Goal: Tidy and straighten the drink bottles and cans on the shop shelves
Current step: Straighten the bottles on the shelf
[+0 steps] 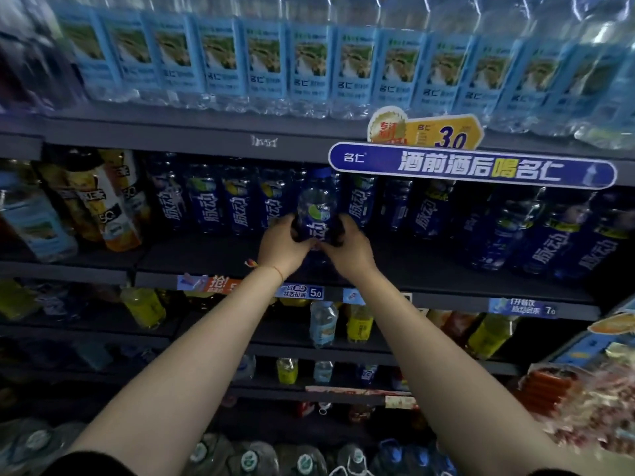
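Observation:
A dark blue drink bottle (318,207) with a blue cap and a lime picture on its label stands upright near the front of the second shelf (206,255). My left hand (281,249) grips its lower left side and my right hand (350,249) grips its lower right side, fingers curled round it. Behind it a row of matching blue bottles (209,207) lines the shelf, continuing to the right (549,242).
Clear water bottles with light blue labels (309,63) fill the top shelf. A blue promo sign (470,164) hangs from that shelf's edge. Orange and yellow bottles (103,204) stand at left. Lower shelves hold yellow and pale bottles (323,324). Snack packs (567,400) sit at right.

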`<state>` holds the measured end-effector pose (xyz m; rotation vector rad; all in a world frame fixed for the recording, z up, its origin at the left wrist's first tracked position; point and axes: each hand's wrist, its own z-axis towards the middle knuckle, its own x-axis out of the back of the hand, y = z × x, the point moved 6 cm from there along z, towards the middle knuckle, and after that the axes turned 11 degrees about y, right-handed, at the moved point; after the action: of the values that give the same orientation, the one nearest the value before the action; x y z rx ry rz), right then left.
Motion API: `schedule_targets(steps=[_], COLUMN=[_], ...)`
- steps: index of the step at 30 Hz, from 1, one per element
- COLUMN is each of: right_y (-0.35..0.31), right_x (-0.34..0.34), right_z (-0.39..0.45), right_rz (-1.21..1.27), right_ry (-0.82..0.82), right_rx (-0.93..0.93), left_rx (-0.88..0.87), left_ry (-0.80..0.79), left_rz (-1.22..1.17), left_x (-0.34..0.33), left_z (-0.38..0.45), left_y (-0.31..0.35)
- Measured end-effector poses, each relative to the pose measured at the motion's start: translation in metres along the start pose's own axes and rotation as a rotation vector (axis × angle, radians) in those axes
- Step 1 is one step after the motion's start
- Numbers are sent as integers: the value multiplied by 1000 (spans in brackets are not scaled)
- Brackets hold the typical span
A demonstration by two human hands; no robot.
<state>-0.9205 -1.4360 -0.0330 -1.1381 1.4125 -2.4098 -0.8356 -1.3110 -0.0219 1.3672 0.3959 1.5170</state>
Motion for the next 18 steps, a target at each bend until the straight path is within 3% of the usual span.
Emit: schedule_targets(steps=[5,12,18], right_y=[2,3,-12], right_x=[-26,-38,-13], right_z=[13,10,-20], right_rz=[35,-8,99], right_ry=[101,-12,22], right_rx=[-162,-195,-195], left_rx=[175,190,200], left_ry=[-113,-308,-137], left_rz=[-229,-302,-370], left_x=[-13,-25,-4], left_z=[1,-1,-18], left_y=[-26,-35,-31])
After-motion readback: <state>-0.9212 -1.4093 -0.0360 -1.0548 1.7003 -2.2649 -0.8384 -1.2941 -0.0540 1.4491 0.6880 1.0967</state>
